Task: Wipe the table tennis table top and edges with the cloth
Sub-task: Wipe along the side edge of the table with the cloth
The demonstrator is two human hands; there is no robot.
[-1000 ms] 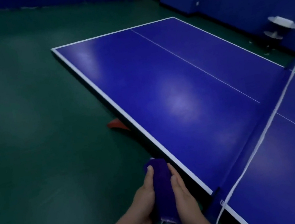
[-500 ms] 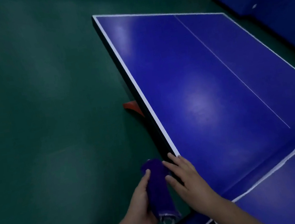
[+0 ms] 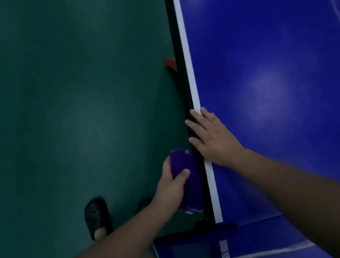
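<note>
Cloth: a folded purple cloth (image 3: 185, 180) gripped in the left hand (image 3: 170, 193), thumb across its face, pressed against the table's dark side edge (image 3: 182, 81).
Right hand: the right hand (image 3: 213, 137) lies flat, fingers spread, over the white border line (image 3: 187, 58) just ahead of the cloth.
Table: blue table top (image 3: 277, 65) stretches bare beyond the fingertips.
Net: the net (image 3: 208, 255) and its clamp sit behind both wrists.
Floor: green floor (image 3: 59, 102) left of the fingers; a black shoe (image 3: 97, 217) stands there, and an orange piece (image 3: 169, 63) pokes out under the edge farther ahead.

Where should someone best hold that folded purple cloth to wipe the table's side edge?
Around the middle of the folded purple cloth, coming from the floor side as the left hand does: it is long and lies flat against the black table edge.
</note>
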